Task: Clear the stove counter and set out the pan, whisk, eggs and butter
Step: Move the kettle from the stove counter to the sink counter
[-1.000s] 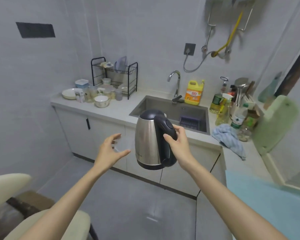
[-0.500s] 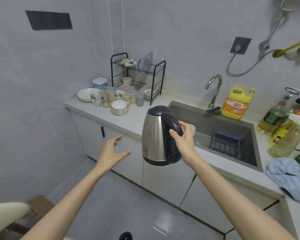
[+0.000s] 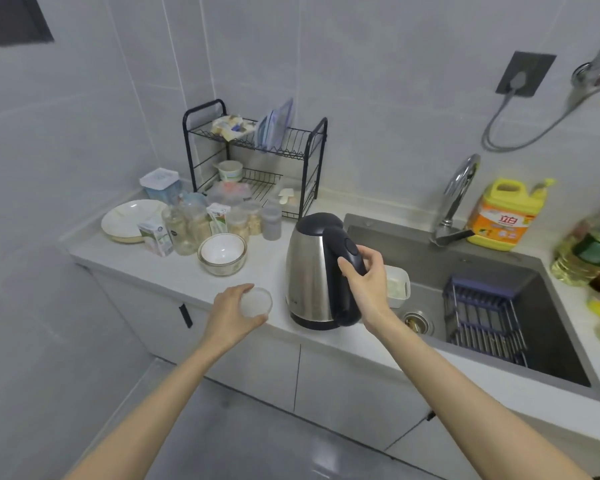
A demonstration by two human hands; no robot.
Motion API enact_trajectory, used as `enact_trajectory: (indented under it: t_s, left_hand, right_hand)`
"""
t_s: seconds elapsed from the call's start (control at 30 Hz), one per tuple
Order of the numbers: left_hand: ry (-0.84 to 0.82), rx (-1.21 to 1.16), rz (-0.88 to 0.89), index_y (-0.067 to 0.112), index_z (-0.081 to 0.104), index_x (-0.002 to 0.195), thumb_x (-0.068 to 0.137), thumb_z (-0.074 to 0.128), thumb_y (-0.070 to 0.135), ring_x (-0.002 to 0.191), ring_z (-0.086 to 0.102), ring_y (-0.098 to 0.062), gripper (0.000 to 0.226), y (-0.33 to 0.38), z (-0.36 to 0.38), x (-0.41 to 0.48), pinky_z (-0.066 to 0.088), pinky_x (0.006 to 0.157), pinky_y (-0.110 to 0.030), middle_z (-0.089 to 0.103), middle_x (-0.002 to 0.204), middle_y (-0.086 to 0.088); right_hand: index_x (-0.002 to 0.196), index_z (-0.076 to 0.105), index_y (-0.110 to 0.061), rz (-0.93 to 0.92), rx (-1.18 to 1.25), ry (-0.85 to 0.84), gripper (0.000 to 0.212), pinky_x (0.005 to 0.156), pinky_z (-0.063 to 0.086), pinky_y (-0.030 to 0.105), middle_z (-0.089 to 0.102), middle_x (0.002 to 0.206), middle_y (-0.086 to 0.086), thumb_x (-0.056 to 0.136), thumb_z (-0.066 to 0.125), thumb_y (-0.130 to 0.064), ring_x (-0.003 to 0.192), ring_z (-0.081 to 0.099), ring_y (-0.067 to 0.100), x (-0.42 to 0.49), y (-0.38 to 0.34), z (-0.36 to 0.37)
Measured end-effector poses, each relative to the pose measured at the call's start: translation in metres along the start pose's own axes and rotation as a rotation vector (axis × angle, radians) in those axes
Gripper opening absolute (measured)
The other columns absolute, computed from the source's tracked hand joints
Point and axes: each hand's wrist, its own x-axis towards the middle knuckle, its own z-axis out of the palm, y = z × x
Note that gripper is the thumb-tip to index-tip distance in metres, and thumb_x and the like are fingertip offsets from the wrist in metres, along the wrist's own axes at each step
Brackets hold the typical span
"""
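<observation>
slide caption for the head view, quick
Right hand grips the kettle on the counter beside the sink; left hand holds a clear container.

Gripped the kettle (image 3: 309, 271) by its handle with the right hand (image 3: 368, 284) — base at the counter (image 3: 174, 271) edge. Left of that grip, held a clear round dish (image 3: 256, 302) in the left hand (image 3: 231, 315) — bowl (image 3: 222, 252) beyond, sink (image 3: 413, 244) to the right.

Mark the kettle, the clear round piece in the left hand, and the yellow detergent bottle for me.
kettle (image 3: 307, 271): head view, steel side of body
clear round piece (image 3: 257, 301): head view, its flat face
yellow detergent bottle (image 3: 504, 220): head view, orange front label
</observation>
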Motion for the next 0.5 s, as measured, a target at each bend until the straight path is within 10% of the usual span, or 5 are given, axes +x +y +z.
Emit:
enact_trajectory:
  t_s: [0.2,0.5]
  left_hand:
    - [-0.057,0.065,-0.021,0.016,0.044,0.139,0.075,0.077,0.032,0.13,0.033,-0.025,0.074,-0.016,0.024,0.075,0.031,0.104,-0.032,0.05,0.136,0.001]
    - [-0.162,0.125,-0.114,0.017,0.04,0.141,0.078,0.074,0.033,0.135,0.033,-0.022,0.073,-0.038,0.066,0.158,0.032,0.107,-0.032,0.044,0.142,-0.001]
  right_hand:
    - [0.113,0.051,-0.021,0.003,-0.003,0.037,0.029,0.072,0.044,0.006,0.058,0.099,-0.019,0.088,0.067,-0.02,0.086,0.056,-0.013,0.07,0.022,0.032]
    - [0.107,0.053,-0.018,0.068,0.03,0.029,0.026,0.083,0.049,0.03,0.062,0.093,0.002,0.086,0.068,-0.021,0.09,0.062,0.021,0.152,0.054,0.056]
